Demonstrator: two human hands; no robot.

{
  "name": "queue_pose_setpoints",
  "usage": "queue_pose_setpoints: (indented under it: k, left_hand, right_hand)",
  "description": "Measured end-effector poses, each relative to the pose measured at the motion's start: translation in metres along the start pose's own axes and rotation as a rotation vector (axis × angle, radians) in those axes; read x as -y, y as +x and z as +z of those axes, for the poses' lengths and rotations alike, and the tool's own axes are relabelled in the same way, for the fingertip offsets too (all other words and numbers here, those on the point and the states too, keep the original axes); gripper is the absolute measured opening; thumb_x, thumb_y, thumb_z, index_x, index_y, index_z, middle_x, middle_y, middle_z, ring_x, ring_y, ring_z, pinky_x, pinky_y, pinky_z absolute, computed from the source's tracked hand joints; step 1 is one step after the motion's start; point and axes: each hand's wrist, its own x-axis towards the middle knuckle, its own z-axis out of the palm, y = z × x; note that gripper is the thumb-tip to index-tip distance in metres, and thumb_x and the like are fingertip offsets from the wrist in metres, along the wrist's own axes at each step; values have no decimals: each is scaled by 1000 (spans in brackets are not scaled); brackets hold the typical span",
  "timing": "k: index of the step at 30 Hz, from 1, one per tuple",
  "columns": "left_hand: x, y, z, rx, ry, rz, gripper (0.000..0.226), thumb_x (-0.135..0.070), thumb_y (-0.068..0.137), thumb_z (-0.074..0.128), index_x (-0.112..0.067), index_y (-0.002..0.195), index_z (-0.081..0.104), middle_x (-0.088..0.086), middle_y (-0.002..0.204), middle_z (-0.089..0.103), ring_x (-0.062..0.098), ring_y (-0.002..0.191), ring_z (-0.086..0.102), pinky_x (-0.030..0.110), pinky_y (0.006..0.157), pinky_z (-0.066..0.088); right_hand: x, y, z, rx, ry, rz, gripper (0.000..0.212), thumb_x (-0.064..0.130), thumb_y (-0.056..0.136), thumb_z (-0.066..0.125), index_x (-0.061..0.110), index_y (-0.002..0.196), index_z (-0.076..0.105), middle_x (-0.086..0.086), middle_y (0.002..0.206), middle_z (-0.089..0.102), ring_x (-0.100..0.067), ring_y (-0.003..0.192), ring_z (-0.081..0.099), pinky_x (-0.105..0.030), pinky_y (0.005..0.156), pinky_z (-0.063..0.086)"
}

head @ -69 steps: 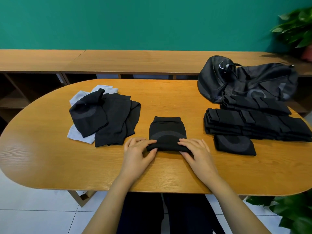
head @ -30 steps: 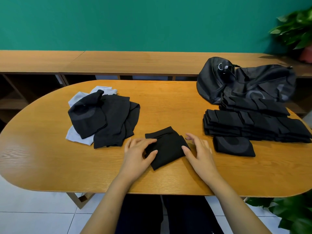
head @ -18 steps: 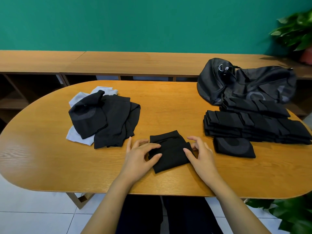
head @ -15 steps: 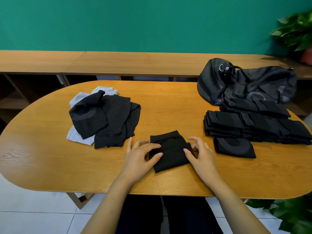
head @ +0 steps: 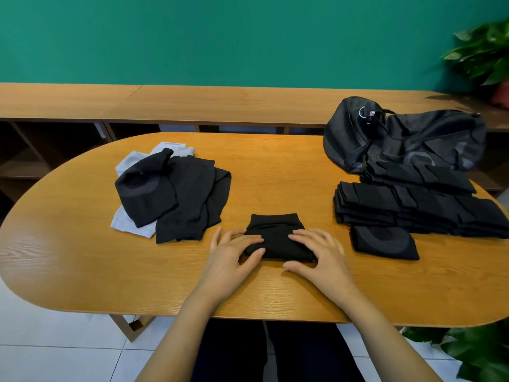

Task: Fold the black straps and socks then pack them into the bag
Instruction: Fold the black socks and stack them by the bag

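A folded black piece [head: 275, 230] lies square to me at the near middle of the oval wooden table [head: 82, 260]. My left hand [head: 231, 255] presses its left end with straight fingers, thumb against the near edge. My right hand [head: 319, 255] lies flat on its right end. To the left sits a loose heap of black pieces [head: 179, 194] over pale grey socks [head: 129, 224]. On the right are stacked folded black pieces [head: 413, 208], with one single folded piece [head: 382, 241] in front of them. The black bag [head: 405, 139] lies behind the stacks.
A long wooden bench shelf [head: 220, 103] runs behind the table under a green wall. Potted plants stand at the far right [head: 484, 51] and at the near right by the floor [head: 473, 351]. White tiled floor shows below the table's near edge.
The folded black piece, skewed half a second ago, now lies square to me. Both hands have moved onto its ends and press it flat.
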Motion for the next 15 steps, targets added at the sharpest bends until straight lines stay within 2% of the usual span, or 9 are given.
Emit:
queue_pose_setpoints:
  k: [1, 3, 5, 7, 8, 10, 11, 13, 15]
  left_hand:
    - [0, 0, -1, -7, -29, -29, 37, -53, 96, 46, -35, 125, 61, -35, 114, 44, -21, 120, 24, 30, 118, -3]
    - [-1, 0, -2, -19, -91, -72, 34, -47, 96, 46, -34, 125, 60, -31, 111, 41, -33, 111, 14, 29, 118, -3]
    - [-1, -2, -2, -33, -131, -96, 46, -58, 87, 47, -37, 126, 58, -22, 116, 43, -37, 106, 6, 31, 117, -2]
    - [0, -3, -2, -47, -118, -79, 55, -67, 78, 55, -38, 125, 58, -27, 114, 42, -38, 107, 2, 32, 117, 1]
    - [0, -3, -1, -77, -93, -46, 56, -69, 77, 59, -37, 123, 59, -32, 110, 41, -36, 111, 6, 34, 117, 4]
    - [3, -2, 1, -161, -62, -8, 52, -69, 79, 54, -33, 117, 62, -33, 102, 45, -26, 113, 24, 41, 119, 12]
    - [5, -1, 2, -192, -60, -20, 51, -68, 80, 50, -32, 113, 63, -28, 97, 48, -19, 110, 35, 44, 118, 16]
    - [7, -1, 3, -225, -80, -51, 50, -67, 82, 48, -30, 113, 61, -19, 86, 54, -5, 99, 50, 45, 117, 20]
    - [7, -1, 3, -225, -127, -57, 52, -65, 83, 49, -31, 122, 56, -13, 75, 58, 1, 91, 57, 40, 117, 20]
  right_hand:
    - [0, 0, 0, 21, -31, -14, 74, 84, 69, 47, 49, 133, 46, 36, 133, 35, 8, 130, 20, -28, 113, 12]
    - [-1, 0, 2, 12, -32, 11, 61, 68, 77, 61, 51, 133, 44, 31, 132, 37, 2, 131, 24, -32, 116, 17]
    - [-1, -1, 2, -40, 50, 89, 47, 45, 85, 67, 50, 128, 48, 21, 131, 43, -9, 131, 32, -37, 112, 30]
    - [-3, -2, 2, -77, 132, 112, 38, 32, 89, 66, 46, 122, 54, 14, 128, 49, -14, 127, 39, -37, 106, 36]
    - [-3, -3, 2, -103, 150, 84, 34, 30, 89, 66, 44, 119, 56, 14, 125, 52, -12, 125, 41, -37, 105, 37]
    - [-4, -3, 2, -142, 161, 52, 28, 35, 87, 66, 45, 113, 58, 15, 119, 55, -12, 121, 44, -39, 103, 39]
    - [-3, -3, 1, -146, 175, 79, 27, 44, 86, 63, 47, 112, 56, 14, 116, 54, -14, 119, 45, -38, 100, 40]
    - [-3, -4, 2, -170, 220, 129, 37, 67, 79, 53, 51, 112, 52, 13, 109, 53, -19, 114, 50, -39, 96, 45]
    - [-5, -4, 4, -216, 248, 130, 48, 81, 74, 46, 52, 113, 48, 16, 102, 56, -19, 110, 55, -43, 94, 49]
